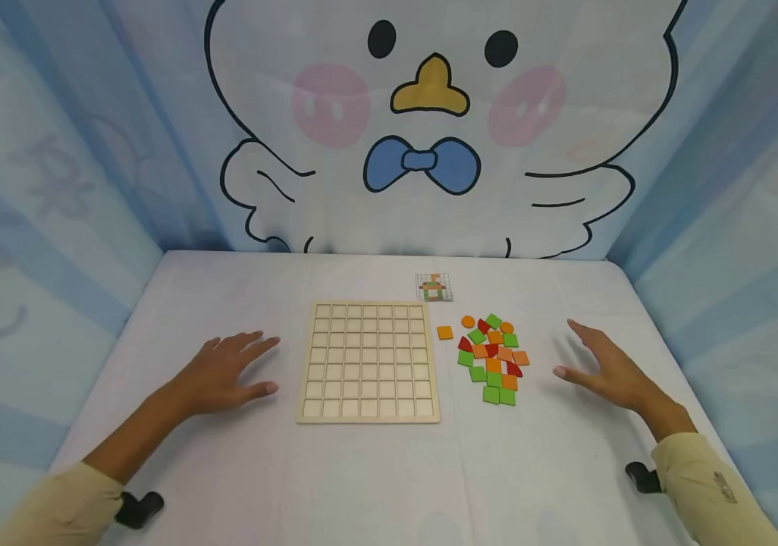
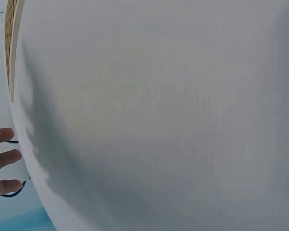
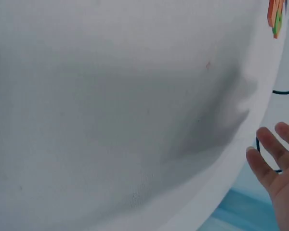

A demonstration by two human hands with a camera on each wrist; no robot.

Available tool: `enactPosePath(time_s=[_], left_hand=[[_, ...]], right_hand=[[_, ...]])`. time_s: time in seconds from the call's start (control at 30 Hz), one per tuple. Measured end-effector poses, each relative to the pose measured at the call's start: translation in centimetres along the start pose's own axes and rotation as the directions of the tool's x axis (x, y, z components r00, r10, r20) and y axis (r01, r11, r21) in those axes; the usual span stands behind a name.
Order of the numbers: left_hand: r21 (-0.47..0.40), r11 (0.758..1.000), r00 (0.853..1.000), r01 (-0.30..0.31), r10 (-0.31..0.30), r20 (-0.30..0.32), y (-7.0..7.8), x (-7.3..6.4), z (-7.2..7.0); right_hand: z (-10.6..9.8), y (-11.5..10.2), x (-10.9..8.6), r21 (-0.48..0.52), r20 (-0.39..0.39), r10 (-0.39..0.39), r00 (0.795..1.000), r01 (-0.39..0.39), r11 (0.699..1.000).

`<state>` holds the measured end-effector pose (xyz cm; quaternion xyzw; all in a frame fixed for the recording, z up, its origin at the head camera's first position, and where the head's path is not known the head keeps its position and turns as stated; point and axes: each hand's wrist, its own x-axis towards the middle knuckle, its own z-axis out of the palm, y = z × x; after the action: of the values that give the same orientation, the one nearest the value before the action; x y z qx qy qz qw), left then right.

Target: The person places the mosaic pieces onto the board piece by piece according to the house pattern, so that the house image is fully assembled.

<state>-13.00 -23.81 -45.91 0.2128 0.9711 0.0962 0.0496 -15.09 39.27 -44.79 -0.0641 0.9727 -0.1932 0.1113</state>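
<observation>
A square wooden grid board (image 1: pixel 371 362) with shallow cells lies in the middle of the table, its cells bare. To its left my left hand (image 1: pixel 225 375) hovers with fingers spread, holding nothing. Right of the board lies a loose group of flat tiles: green squares (image 1: pixel 491 394), orange squares (image 1: pixel 445 333), orange discs (image 1: pixel 468 322) and red quarter-circle pieces (image 1: pixel 465 344). My right hand (image 1: pixel 607 371) is beyond the tiles on the right, fingers relaxed and nothing in them. Both wrist views show mostly white cloth, the hands' shadows and a few fingertips.
A small pattern card (image 1: pixel 434 287) with a figure on a grid lies behind the board's right corner. White cloth covers the table (image 1: pixel 362 485). A curtain (image 1: pixel 423 220) with a cartoon bird hangs at the back, and blue curtains close off both sides.
</observation>
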Motion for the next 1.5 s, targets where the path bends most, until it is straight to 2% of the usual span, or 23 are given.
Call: enactPosePath(time_s=[0.2, 0.5, 0.67, 0.9, 1.17, 1.5], left_hand=[[-0.069, 0.997, 1.0, -0.03, 0.03, -0.003, 1.0, 0.1, 0.6], [-0.105, 0.993, 0.998, -0.059, 0.056, -0.024, 2.5, 0.5, 1.7], [-0.115, 0.989, 0.995, -0.093, 0.087, -0.05, 3.3, 0.5, 2.2], [-0.117, 0.987, 0.993, -0.112, 0.108, -0.045, 4.0, 0.6, 2.8], [-0.123, 0.988, 0.996, -0.092, 0.09, -0.027, 4.6, 0.4, 3.2], [-0.066, 0.998, 1.0, -0.005, 0.005, 0.013, 4.9, 0.4, 3.3]], right_hand=[[1.1, -1.7, -0.7, 0.09, -0.041, -0.003, 0.999, 0.006, 0.996], [3.0, -3.3, -2.1, 0.158, -0.084, -0.035, 0.996, 0.048, 0.986], [3.5, -4.3, -2.6, 0.175, -0.069, -0.038, 0.997, 0.05, 0.983], [4.3, -5.4, -3.3, 0.176, -0.05, -0.028, 0.998, 0.036, 0.984], [5.4, -5.9, -3.8, 0.156, -0.063, -0.048, 0.997, 0.057, 0.986], [5.5, -7.1, -3.8, 0.081, -0.095, -0.077, 0.992, 0.085, 0.993]])
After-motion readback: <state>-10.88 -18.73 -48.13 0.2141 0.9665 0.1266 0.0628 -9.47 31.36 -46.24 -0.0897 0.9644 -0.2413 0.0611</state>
